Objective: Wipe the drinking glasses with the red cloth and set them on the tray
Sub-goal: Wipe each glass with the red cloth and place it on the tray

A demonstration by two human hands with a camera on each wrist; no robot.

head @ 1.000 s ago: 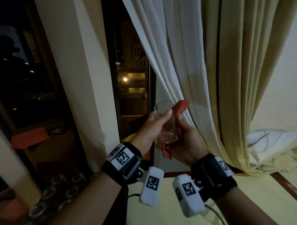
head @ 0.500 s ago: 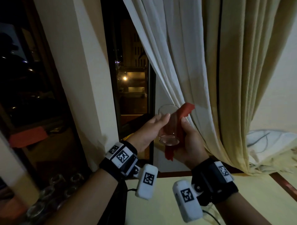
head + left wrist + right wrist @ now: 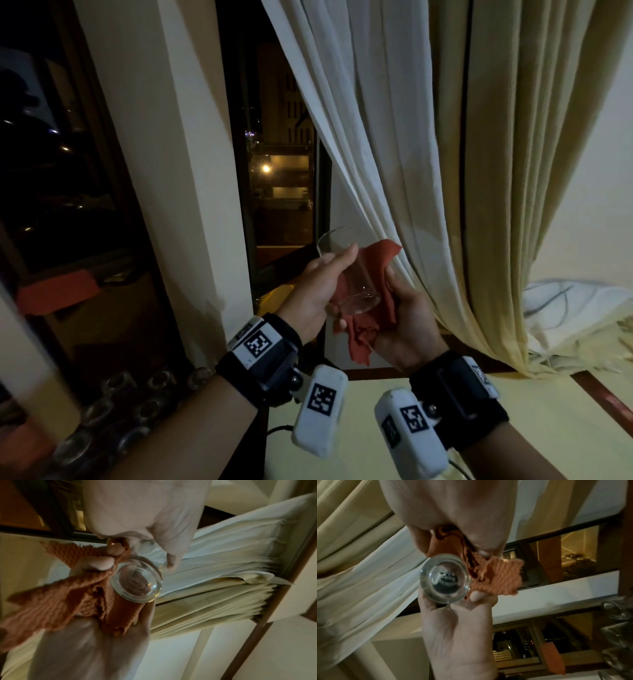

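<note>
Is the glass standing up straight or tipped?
Tipped. The glass leans with its rim up-left and its thick base toward the camera, held by the left hand against the red cloth.

I can read no words, brand names or numbers anywhere in my views. The only signs I see are black-and-white square code markers: one on the left wrist band [image 3: 257, 344], one on the white left wrist camera [image 3: 321, 399], and others on the white right wrist camera [image 3: 414, 418] and the right wrist band [image 3: 479, 375]
</note>
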